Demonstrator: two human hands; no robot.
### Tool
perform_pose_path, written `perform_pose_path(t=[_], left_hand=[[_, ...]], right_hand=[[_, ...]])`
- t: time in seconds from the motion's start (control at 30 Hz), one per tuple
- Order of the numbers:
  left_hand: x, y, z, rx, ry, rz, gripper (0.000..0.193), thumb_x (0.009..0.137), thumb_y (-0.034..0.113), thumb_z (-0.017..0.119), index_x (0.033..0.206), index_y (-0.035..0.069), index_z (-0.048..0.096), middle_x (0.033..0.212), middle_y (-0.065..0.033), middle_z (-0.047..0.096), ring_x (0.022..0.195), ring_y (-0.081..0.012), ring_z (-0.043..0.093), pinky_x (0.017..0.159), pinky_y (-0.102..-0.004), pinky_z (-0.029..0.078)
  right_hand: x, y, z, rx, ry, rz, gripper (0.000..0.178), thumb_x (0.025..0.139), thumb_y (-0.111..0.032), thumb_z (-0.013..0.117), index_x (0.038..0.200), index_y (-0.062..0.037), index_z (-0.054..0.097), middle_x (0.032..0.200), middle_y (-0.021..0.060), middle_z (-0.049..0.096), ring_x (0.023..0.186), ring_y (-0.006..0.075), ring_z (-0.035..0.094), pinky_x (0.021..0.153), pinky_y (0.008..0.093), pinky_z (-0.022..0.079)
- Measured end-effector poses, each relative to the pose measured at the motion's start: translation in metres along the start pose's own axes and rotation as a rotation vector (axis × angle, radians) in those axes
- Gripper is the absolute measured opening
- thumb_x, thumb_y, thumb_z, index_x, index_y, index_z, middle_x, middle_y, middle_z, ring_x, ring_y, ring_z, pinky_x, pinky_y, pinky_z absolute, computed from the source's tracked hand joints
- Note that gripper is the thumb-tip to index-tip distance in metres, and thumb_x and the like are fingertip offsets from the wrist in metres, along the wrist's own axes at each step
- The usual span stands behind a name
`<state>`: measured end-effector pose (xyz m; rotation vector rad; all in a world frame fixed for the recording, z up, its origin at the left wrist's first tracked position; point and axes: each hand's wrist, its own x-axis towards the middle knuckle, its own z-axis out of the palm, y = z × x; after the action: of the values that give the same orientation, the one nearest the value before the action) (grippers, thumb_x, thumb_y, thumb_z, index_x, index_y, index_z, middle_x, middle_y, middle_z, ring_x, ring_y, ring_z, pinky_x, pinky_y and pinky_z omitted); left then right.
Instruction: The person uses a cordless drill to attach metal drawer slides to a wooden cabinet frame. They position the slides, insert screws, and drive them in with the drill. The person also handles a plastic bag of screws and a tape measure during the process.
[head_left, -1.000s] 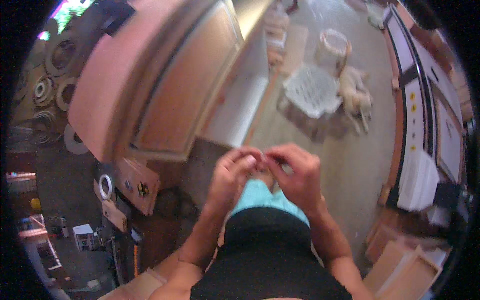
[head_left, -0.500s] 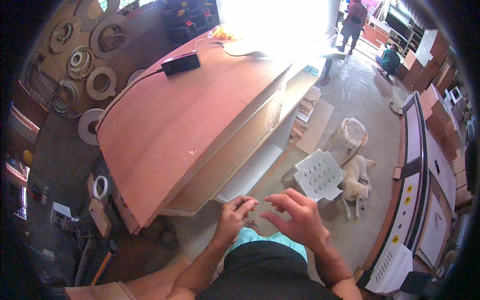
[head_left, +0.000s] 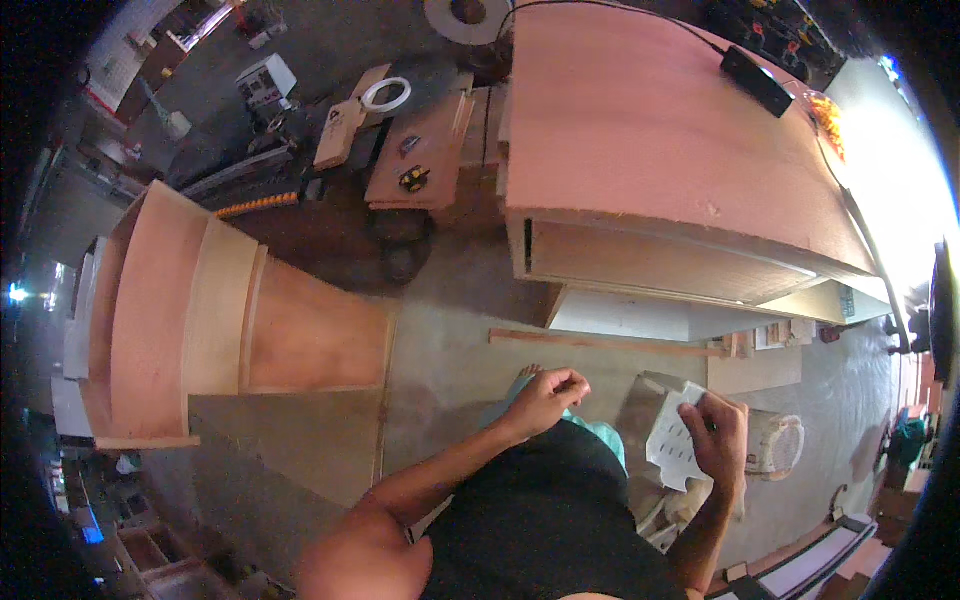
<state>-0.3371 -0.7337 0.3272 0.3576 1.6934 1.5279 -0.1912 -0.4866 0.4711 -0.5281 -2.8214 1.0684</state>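
Note:
In front of my waist is my left hand point(head_left: 548, 402), its fingers curled together in a pinch. Whatever it may hold is too small or hidden to make out. My right hand point(head_left: 720, 440) hovers apart to the right, thumb away from loosely bent fingers, and nothing shows in it. Behind that hand, lower down, a white plastic chair point(head_left: 668, 445) with slots stands on the floor. Ahead of both hands is a big wooden cabinet point(head_left: 640, 130) with a reddish plywood top. A black power adapter point(head_left: 757, 82) with a cable lies on that top.
To the left stands a stepped plywood piece point(head_left: 215, 310). A wood strip point(head_left: 610, 343) lies on the floor by the cabinet. A small board with a tape measure point(head_left: 414, 179) is at the far left. Beyond the chair are a round stool point(head_left: 775, 443) and a partly hidden dog point(head_left: 682, 503).
My view has swung left, bringing the stepped plywood piece into sight. My hands, close together before, are now well apart, the right one farther to the right.

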Motion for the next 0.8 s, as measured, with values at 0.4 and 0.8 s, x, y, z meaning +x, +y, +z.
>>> perform_pose_path(t=[0.4,0.8], left_hand=[[0.001,0.003,0.0,-0.028,0.03,-0.19,0.016,0.103,0.017,0.062,0.11,0.005,0.069,0.096,-0.0022,0.07,0.073,-0.0034,0.05,0.065,-0.0202,0.041],[0.043,0.052,0.128,0.632,-0.289,0.044,0.013,0.099,0.014,0.068,0.092,0.004,0.067,0.08,0.0027,0.061,0.074,-0.005,0.051,0.068,-0.0237,0.041]], right_hand=[[-0.061,0.037,0.076,0.039,-0.37,0.068,0.032,0.094,-0.033,0.071,0.107,-0.0041,0.066,0.105,0.0186,0.068,0.105,0.0405,0.065,0.09,0.0507,0.052],[-0.178,0.128,0.098,0.329,-0.039,0.423,0.036,0.09,-0.03,0.076,0.112,-0.0025,0.068,0.107,0.0202,0.072,0.104,0.0402,0.069,0.091,0.0496,0.054]])
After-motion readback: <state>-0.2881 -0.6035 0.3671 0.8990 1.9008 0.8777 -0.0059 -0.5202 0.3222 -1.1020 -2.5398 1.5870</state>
